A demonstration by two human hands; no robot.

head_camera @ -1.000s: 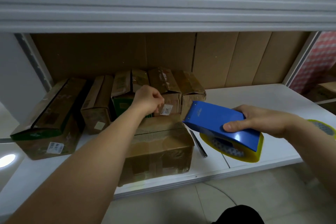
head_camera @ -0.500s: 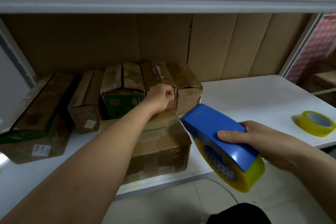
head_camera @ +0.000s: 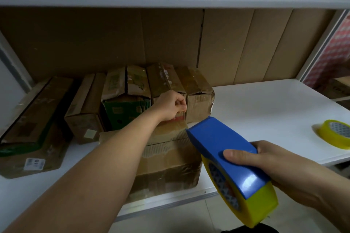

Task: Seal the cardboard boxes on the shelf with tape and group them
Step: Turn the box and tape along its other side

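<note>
Boxes [head_camera: 132, 98] taped closed on shelf [head_camera: 265, 104], left hand [head_camera: 171, 107] gripping one, right hand [head_camera: 269, 166] holding tape dispenser [head_camera: 227, 149]

You are standing at what is looking like a stockroom or packing area. A white metal storage shelf [head_camera: 265, 111] lined with brown cardboard backing sheets [head_camera: 227, 43] is carrying a row of worn, taped brown cardboard boxes [head_camera: 162, 81], some bearing white shipping labels [head_camera: 35, 163]. A spare roll of yellow packing tape [head_camera: 336, 136] is lying on the shelf.
</note>
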